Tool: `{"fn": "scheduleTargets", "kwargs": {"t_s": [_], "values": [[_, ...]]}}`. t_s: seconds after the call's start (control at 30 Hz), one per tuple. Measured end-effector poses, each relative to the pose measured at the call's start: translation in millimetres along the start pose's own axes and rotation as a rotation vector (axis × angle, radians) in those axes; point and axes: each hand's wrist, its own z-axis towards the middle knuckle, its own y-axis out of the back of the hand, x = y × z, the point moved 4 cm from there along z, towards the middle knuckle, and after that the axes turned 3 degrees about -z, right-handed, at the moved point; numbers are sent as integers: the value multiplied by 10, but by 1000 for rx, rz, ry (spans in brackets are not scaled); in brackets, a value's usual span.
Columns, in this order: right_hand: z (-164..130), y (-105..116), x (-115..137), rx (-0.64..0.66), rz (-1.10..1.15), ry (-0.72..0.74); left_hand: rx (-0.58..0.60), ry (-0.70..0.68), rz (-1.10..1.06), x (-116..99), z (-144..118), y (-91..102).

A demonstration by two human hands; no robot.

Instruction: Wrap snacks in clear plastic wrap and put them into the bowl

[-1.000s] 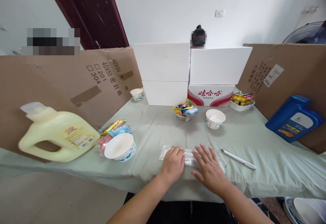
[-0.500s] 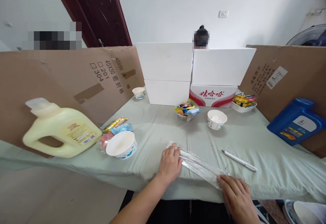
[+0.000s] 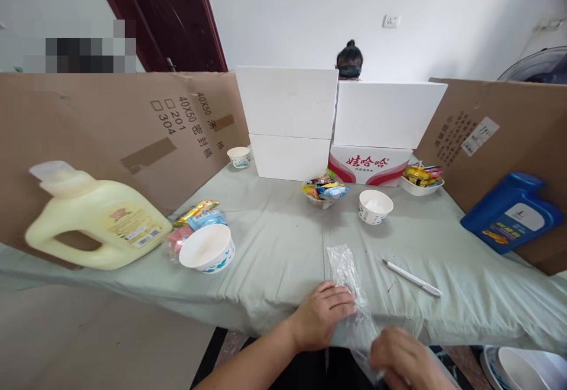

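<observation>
A clear, crinkled plastic strip (image 3: pixel 348 272) runs down the cloth to the table's front edge. It looks like a folded plastic bag. Pressed onto the strip's middle, with fingers curled together over it, is my left hand (image 3: pixel 321 316). My right hand (image 3: pixel 403 357) is closed on the lower end, which hangs past the edge; its fingertips are partly hidden and a little blurred. Right of the strip lies a white pen (image 3: pixel 411 278), touched by neither hand.
Farther back stand a paper bowl (image 3: pixel 375 208), a clear bowl of wrapped snacks (image 3: pixel 325 190) and white boxes (image 3: pixel 287 156). On the left are another paper bowl (image 3: pixel 208 251) and a yellow jug (image 3: pixel 101 218). A blue bottle (image 3: pixel 514 213) leans at right. Someone's head shows behind the boxes.
The plastic strip has swung from slanting across the table to pointing nearly straight away. My left hand has moved right and nearer; my right hand has drawn its end down over the edge.
</observation>
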Motion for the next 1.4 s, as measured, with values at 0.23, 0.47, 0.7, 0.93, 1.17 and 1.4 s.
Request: {"fn": "scheduleTargets", "kwargs": {"t_s": [0.23, 0.47, 0.7, 0.93, 1.17, 1.4], "values": [[994, 84, -860, -2, 180, -413, 89, 69, -135, 70, 22, 35], [1439, -235, -1295, 75, -25, -455, -7, 136, -259, 101, 65, 94], [1415, -329, -1149, 18, -275, -515, -85, 219, -338, 85, 90, 143], [1357, -427, -1129, -26, -449, -499, -350, 362, -271, 121, 46, 329], [1361, -482, -1106, -12, -558, -432, -200, 307, -63, 464, 394, 401], [1062, 28, -1219, -122, -695, -474, -39, 383, 89, 651, 413, 230]]}}
